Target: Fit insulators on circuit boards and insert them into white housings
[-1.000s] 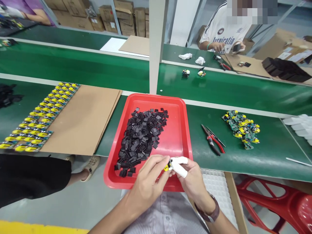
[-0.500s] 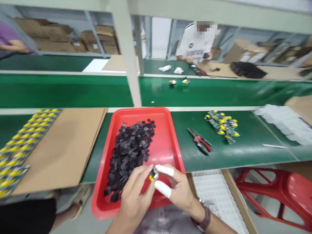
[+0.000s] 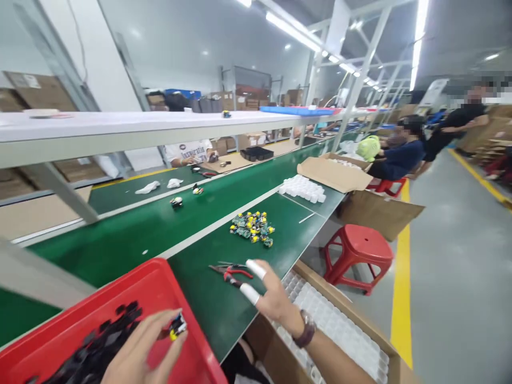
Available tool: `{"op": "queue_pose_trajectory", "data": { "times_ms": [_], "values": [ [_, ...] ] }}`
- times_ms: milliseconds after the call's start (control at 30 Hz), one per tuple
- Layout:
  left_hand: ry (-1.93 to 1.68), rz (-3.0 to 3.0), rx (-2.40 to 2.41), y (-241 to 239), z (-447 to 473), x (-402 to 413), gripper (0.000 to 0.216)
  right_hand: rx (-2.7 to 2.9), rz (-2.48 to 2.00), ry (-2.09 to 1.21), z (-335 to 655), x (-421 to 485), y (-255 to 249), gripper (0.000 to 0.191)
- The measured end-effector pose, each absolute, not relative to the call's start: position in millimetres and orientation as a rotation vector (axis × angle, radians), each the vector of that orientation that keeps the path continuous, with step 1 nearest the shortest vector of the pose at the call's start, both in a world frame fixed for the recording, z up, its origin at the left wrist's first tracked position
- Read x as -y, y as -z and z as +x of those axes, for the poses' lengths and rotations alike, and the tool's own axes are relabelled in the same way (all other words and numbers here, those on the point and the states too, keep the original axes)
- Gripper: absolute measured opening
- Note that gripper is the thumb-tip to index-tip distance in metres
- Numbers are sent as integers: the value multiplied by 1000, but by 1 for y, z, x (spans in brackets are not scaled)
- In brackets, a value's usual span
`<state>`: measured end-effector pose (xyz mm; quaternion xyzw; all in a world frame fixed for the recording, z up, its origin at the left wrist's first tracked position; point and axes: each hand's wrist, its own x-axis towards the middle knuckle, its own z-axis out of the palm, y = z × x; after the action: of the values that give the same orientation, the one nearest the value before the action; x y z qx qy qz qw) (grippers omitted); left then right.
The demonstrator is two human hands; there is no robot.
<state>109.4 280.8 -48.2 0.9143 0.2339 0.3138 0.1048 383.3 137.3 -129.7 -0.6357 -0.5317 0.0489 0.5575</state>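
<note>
"Yellow-and-black component (image 3: 177, 326): where was it?"

"Over the red tray (image 3: 158, 290), right of the loose black pieces (image 3: 94, 346) in there. The left hand (image 3: 138, 352) pinched it between thumb and fingers."

"And farther right?"

"Red-handled pliers (image 3: 230, 273) lay on the green bench (image 3: 220, 320), with a heap of yellow-topped circuit boards (image 3: 253, 226) behind."

"What about the right hand (image 3: 276, 301)?"

"It hung by the pliers, thumb and forefinger in white finger cots (image 3: 250, 294), spread about the handles. I couldn't tell whether they touched."
</note>
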Motion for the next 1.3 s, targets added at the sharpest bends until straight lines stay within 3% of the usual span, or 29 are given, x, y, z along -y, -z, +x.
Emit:
{"op": "queue_pose_trajectory", "data": {
  "times_ms": [100,167,367,467,567,667,733,933,1067,1233,1300],
  "values": [
    [-661,2673,-698,58,177,-333,26,1249,-1868,-78,481,-142,155,124],
    [-462,2638,-760,68,231,-360,25,1274,-1930,-104,525,-157,170,151],
    [-355,2612,-781,103,354,-395,28,1510,-1906,-144,558,-228,188,165],
    [-316,2573,-782,115,364,-400,46,1576,-1938,-70,597,-241,175,150],
    [-281,2502,-742,119,351,-406,64,1490,-2063,84,674,-246,146,107],
    [-268,2455,-661,117,341,-410,58,1343,-2240,208,748,-261,117,55],
    [-291,2501,-651,116,340,-407,48,1282,-2339,257,778,-278,104,39],
    [-427,2492,-636,117,345,-387,33,1323,-2440,293,790,-308,86,36],
    [-502,2321,-679,97,334,-394,55,1562,-2297,255,756,-313,80,28],
    [-553,2221,-700,63,327,-390,87,2092,-1807,30,624,-295,91,14],
    [-476,2283,-575,58,325,-378,84,2334,-1460,-51,568,-283,95,14]
  ]
}}
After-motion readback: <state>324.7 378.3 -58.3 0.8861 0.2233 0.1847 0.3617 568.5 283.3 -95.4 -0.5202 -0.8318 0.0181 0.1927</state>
